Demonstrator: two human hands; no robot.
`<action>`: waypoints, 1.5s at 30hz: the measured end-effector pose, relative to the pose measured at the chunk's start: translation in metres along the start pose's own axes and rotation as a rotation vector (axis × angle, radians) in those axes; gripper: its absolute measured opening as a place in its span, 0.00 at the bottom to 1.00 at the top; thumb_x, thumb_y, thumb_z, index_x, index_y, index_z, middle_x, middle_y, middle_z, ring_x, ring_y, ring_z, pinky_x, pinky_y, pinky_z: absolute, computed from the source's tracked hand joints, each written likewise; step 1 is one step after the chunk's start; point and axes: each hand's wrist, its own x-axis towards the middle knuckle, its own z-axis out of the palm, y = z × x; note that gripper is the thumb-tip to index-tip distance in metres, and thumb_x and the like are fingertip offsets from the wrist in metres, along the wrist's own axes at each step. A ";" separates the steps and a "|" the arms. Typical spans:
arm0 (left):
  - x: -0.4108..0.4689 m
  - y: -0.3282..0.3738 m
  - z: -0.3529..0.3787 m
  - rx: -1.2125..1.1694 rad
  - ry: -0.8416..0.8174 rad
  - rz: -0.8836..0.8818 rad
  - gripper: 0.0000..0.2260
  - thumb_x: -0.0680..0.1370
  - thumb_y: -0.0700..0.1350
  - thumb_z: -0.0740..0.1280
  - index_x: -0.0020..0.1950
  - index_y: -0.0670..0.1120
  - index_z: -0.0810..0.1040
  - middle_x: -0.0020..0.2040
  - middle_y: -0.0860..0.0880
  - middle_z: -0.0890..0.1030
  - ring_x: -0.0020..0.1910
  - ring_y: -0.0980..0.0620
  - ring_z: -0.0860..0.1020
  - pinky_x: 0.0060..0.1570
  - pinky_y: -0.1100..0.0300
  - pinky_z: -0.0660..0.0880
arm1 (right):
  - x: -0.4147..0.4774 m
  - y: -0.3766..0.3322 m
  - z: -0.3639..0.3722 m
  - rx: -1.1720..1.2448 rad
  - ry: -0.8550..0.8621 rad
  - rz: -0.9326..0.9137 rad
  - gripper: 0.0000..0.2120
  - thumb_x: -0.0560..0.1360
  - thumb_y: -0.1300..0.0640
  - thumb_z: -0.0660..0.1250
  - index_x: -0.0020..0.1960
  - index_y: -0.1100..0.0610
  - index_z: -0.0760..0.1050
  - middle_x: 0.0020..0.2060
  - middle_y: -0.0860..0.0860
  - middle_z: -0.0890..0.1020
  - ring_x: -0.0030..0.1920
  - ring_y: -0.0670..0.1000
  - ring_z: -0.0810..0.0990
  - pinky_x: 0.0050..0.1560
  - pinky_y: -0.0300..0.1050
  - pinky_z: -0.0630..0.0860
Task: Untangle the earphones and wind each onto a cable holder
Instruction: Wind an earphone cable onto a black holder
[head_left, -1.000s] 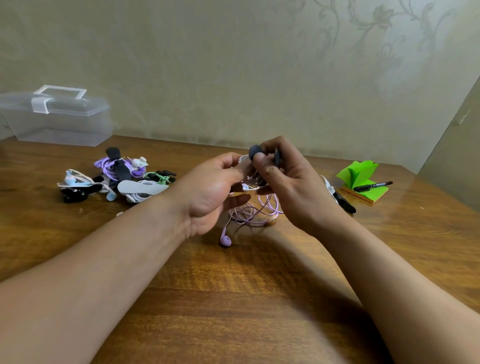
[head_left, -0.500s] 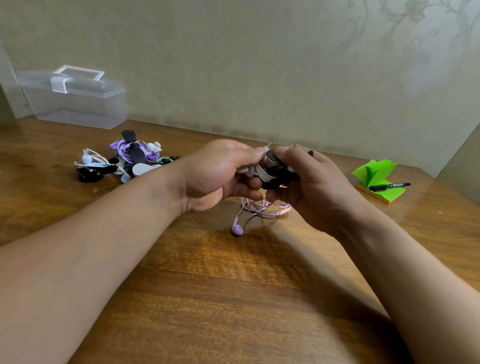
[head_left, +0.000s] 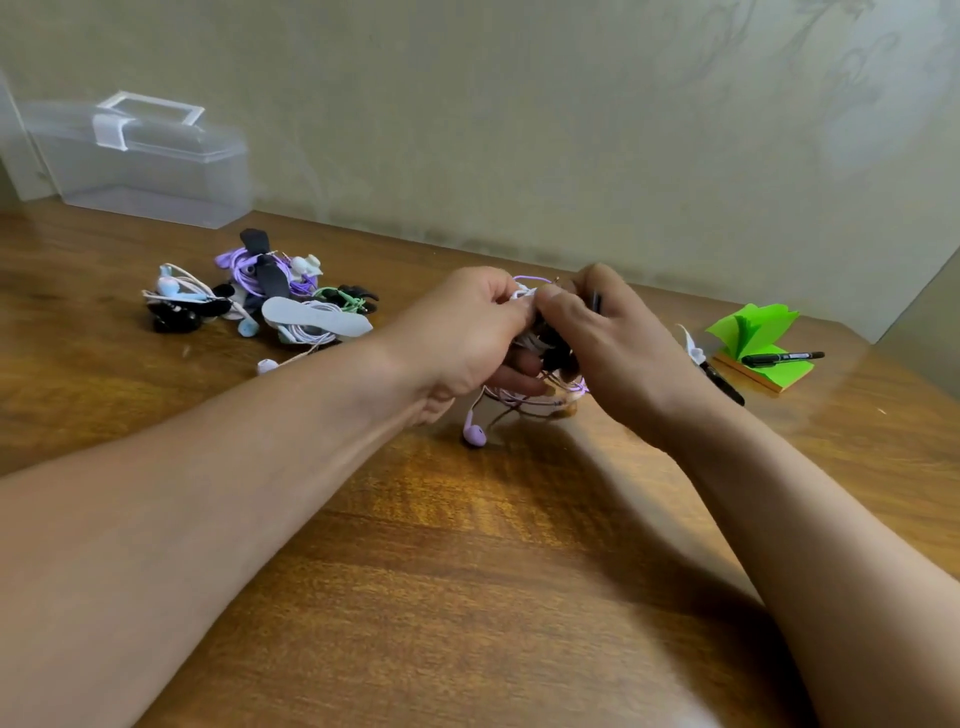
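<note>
My left hand (head_left: 467, 332) and my right hand (head_left: 608, 343) meet above the middle of the table, both gripping a black cable holder (head_left: 553, 353) with white earphone cable wound on it. Much of the holder is hidden by my fingers. Under the hands lies a loose purple earphone cable (head_left: 524, 400), with one purple earbud (head_left: 475, 435) on the wood. A pile of wound earphones on holders (head_left: 260, 301) in purple, white, blue, green and black sits to the left.
A clear plastic box (head_left: 140, 161) with a handle stands at the back left by the wall. A green sticky-note pad (head_left: 758, 353) with a black marker (head_left: 782, 358) on it lies at the right. Another black pen (head_left: 719, 382) lies beside my right wrist.
Both hands closed tighter round the holder and turned it. The black end that stuck up above my fingers is now tucked between the hands. The view shifted slightly.
</note>
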 end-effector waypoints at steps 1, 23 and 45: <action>0.000 0.001 0.001 -0.030 0.018 0.014 0.09 0.85 0.42 0.64 0.46 0.41 0.74 0.39 0.43 0.78 0.27 0.56 0.78 0.34 0.54 0.84 | 0.000 -0.001 0.000 0.001 0.024 -0.025 0.14 0.84 0.46 0.63 0.52 0.57 0.71 0.41 0.50 0.77 0.39 0.48 0.74 0.41 0.47 0.73; 0.011 -0.003 -0.019 0.034 -0.004 0.055 0.10 0.84 0.42 0.66 0.50 0.34 0.79 0.39 0.42 0.78 0.29 0.54 0.75 0.33 0.56 0.83 | -0.004 0.001 -0.004 -0.108 -0.063 -0.210 0.12 0.84 0.48 0.65 0.49 0.54 0.67 0.34 0.43 0.79 0.34 0.42 0.74 0.35 0.40 0.69; 0.015 -0.001 -0.031 0.263 0.022 0.140 0.02 0.80 0.36 0.68 0.52 0.39 0.76 0.39 0.43 0.75 0.29 0.57 0.75 0.35 0.54 0.83 | -0.006 0.007 -0.021 -0.019 -0.189 -0.146 0.15 0.84 0.52 0.65 0.69 0.53 0.70 0.51 0.48 0.87 0.50 0.49 0.84 0.51 0.50 0.78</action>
